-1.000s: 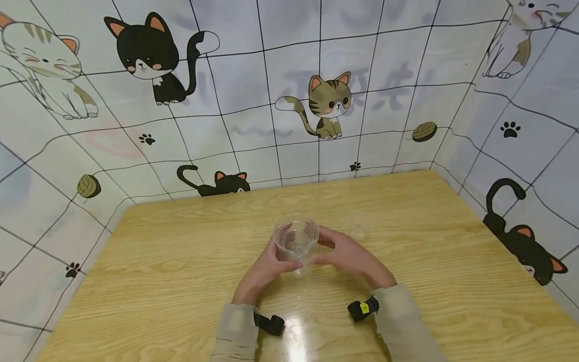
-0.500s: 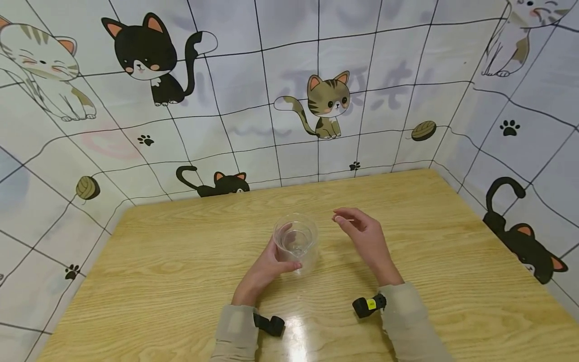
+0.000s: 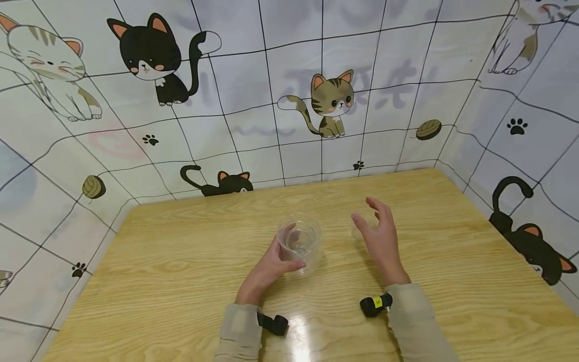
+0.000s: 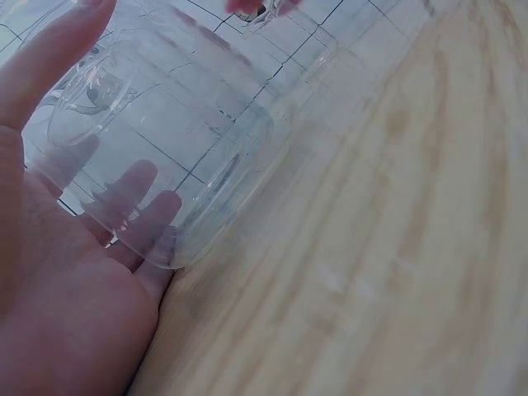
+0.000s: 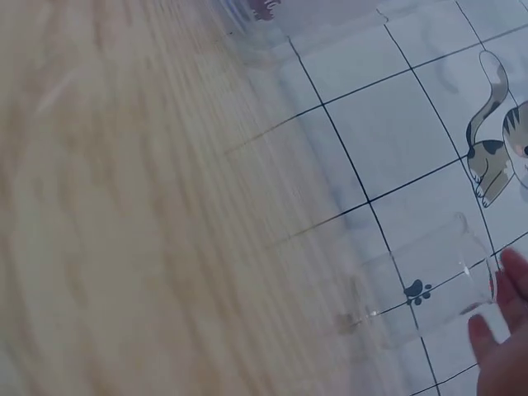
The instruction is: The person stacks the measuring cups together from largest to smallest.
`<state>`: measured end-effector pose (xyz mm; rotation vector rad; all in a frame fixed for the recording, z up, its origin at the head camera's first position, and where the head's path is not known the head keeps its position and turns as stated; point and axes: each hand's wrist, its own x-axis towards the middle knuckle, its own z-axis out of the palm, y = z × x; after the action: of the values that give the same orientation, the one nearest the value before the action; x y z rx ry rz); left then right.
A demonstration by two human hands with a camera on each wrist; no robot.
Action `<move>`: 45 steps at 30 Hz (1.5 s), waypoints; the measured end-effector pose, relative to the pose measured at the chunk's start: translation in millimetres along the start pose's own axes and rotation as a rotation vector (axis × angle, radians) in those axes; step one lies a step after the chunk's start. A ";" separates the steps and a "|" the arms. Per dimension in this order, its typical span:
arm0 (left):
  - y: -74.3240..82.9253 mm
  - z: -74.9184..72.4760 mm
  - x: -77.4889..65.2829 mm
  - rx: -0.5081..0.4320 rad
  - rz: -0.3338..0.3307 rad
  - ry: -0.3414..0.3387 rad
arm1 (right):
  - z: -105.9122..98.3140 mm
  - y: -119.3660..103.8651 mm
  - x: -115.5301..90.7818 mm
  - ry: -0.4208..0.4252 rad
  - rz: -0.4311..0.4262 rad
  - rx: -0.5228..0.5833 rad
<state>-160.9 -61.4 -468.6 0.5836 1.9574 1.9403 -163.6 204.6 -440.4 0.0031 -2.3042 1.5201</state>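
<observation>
A wide, clear beaker stands on the wooden table, its round rim showing in the head view. My left hand grips it from the left, thumb on the near side and fingers around the far side. Through the clear wall of the beaker, those fingers show in the left wrist view. Farther right, a smaller clear beaker stands on the table; it is very faint in the head view. My right hand is beside it, thumb and fingers spread apart, with fingertips right at its rim.
The light wooden table runs back to a white sheet with a printed grid and cartoon cats, which also rises at both sides. Black wrist cameras sit at both beige sleeves.
My right hand has left the wide beaker and moved right to the smaller beaker, its fingers now spread wider. My left hand keeps its grip on the wide beaker.
</observation>
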 end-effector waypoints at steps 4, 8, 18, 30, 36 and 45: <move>-0.3 0.4 0.1 0.007 0.000 0.009 | 0.3 5.5 2.6 -0.038 0.095 -0.018; 0.0 0.5 -0.8 0.002 0.001 0.008 | 1.6 9.1 2.8 -0.095 0.171 -0.038; -0.5 0.7 -1.1 -0.015 -0.007 0.007 | 2.7 13.0 0.8 -0.166 0.233 -0.099; -2.1 -0.5 -0.7 -0.017 -0.001 0.008 | 0.4 18.9 1.6 -0.198 0.260 -0.104; -1.4 -1.8 -0.6 -0.016 0.004 0.001 | -3.0 21.1 3.0 -0.250 0.268 -0.068; -0.7 -1.4 -1.6 -0.019 0.002 0.005 | -16.7 28.5 4.7 -0.337 0.240 -0.065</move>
<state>-160.2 -63.5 -469.4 0.5765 1.9399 1.9619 -168.7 232.1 -458.5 -0.0379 -2.7013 1.6662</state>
